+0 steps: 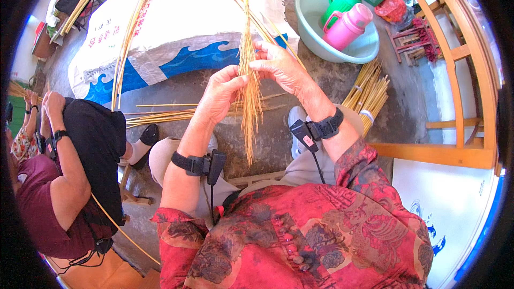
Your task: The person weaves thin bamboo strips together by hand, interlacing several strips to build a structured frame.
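In front of me a bunch of dry golden grass stalks (249,108) hangs with its feathery heads pointing down toward my knees. The thumb and fingers of my left hand (220,90) pinch it from the left side. My right hand (286,69) grips it from the other side, a little higher, with some fingertips hidden behind the strands. Long thin stalks (131,37) lie across the white woven sheet (176,16) beyond my hands. More loose stalks (160,116) rest on the floor to the left of my hands.
A pale green basin (304,32) holds a pink thermos (347,28) and a green thermos (342,1). Bundled stalks (369,90) lie by my right knee, near a wooden frame (439,155). A seated co-worker (59,182) is close on my left.
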`<state>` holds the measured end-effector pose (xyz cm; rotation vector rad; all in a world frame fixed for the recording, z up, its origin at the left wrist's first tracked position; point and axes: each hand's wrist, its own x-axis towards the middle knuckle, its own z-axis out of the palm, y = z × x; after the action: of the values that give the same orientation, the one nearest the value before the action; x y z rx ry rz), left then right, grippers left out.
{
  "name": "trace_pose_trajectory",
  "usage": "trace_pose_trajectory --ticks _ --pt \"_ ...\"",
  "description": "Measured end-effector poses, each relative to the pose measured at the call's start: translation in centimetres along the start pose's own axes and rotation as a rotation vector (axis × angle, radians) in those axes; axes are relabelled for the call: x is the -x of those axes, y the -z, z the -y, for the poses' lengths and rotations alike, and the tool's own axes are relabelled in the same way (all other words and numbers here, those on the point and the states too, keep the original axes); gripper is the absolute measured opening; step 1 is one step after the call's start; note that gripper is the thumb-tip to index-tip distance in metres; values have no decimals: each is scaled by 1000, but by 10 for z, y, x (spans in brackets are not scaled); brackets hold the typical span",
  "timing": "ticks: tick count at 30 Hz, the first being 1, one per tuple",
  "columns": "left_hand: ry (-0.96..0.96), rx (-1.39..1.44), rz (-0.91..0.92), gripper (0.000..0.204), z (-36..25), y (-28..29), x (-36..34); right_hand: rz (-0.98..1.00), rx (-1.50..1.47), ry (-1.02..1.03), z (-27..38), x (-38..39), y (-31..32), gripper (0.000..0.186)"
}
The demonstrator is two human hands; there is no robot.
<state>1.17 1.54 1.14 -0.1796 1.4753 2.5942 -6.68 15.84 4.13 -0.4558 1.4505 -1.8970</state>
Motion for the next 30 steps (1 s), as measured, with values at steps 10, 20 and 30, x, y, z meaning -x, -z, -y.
trace_pose_trajectory --ticks 10,20,30 --pt "27 -63 -45 8 -2 4 -2 21 83 30 -14 -6 5 41" --pt "-13 20 -34 11 1 10 -3 6 136 34 -9 -4 4 34" --pt "-17 88 49 18 -2 10 -1 36 -75 -9 -7 -4 -1 29"
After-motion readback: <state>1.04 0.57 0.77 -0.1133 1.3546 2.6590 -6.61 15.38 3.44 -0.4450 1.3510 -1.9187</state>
